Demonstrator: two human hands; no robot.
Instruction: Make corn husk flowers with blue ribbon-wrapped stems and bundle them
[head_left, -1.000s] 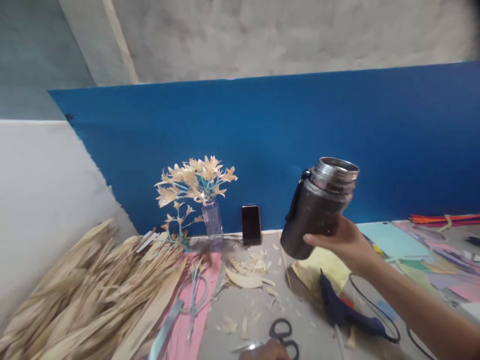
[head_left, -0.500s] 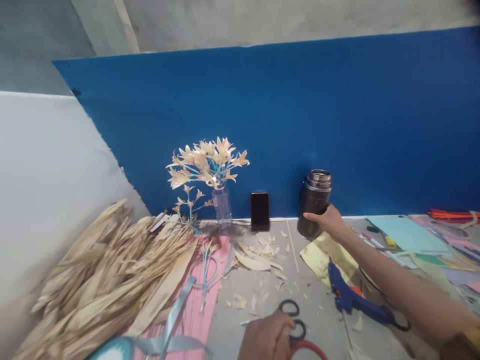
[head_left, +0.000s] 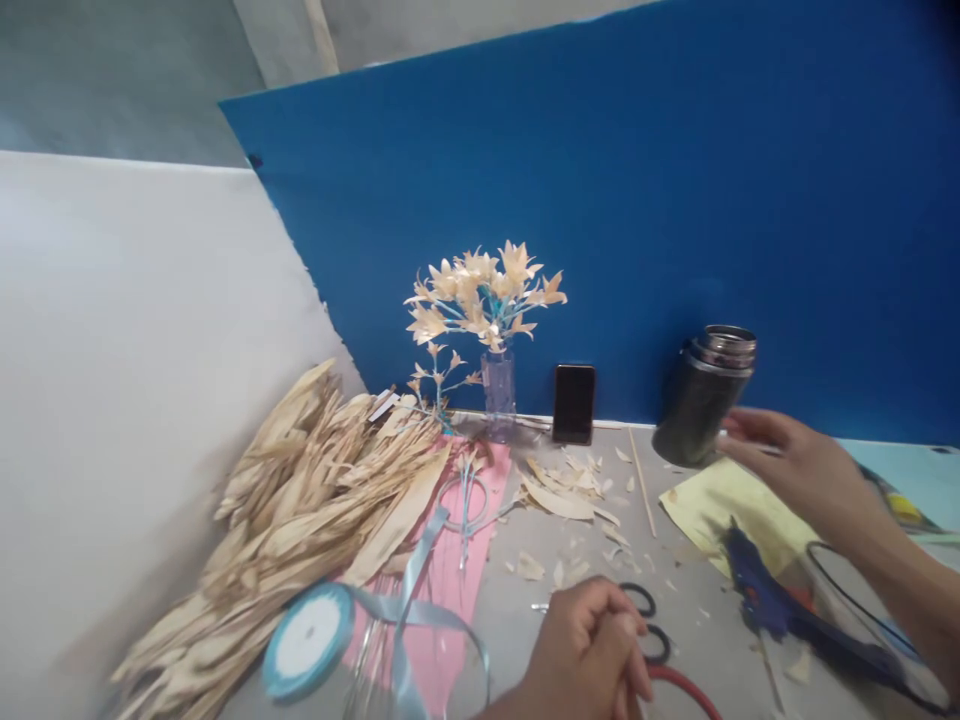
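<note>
My right hand (head_left: 802,470) hovers just right of a dark metal flask (head_left: 703,397) that stands upright by the blue board; its fingers are spread and hold nothing. My left hand (head_left: 592,650) lies at the bottom centre, fingers curled closed over the black handles of a pair of scissors (head_left: 651,628). A red cord or loop (head_left: 686,685) curves out beside that hand.
A heap of dried leaf strips (head_left: 300,510) fills the left. A small vase of paper flowers (head_left: 496,330), a phone (head_left: 574,403), a ribbon spool (head_left: 307,640), pink paper (head_left: 450,600), yellow paper (head_left: 712,505) and a blue glue gun (head_left: 780,610) lie about.
My right hand set the flask down upright by the blue board and let go, drawing back to the right. My left hand came to rest on the scissors. The view swung left.
</note>
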